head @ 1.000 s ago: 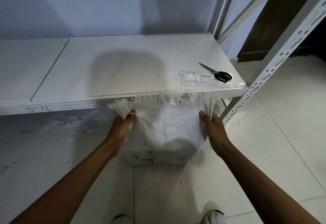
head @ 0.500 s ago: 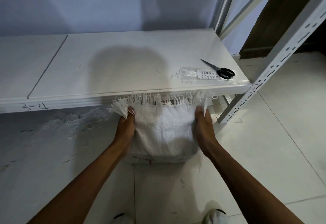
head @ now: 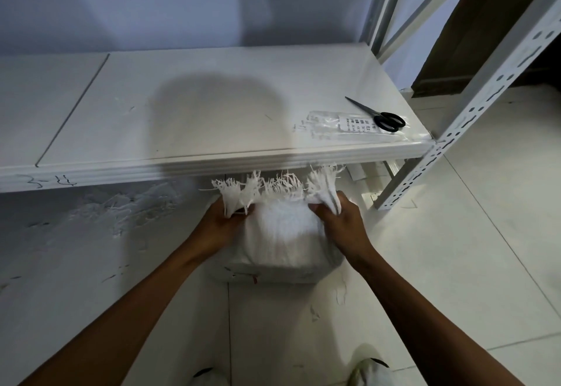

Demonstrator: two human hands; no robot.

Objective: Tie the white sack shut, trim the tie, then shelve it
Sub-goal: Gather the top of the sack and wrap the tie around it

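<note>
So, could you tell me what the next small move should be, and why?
Probably draw both hands together to bunch the mouth into a neck. The left hand and right hand each grip a frayed top corner of the white sack, the mouth spread between them, with no tie on it yet.

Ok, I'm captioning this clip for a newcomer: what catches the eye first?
The white sack on the floor by the shelf, its frayed mouth gripped at either side by the left hand and right hand. Then the black-handled scissors lying partly on a clear plastic packet at the shelf's right end.
</note>
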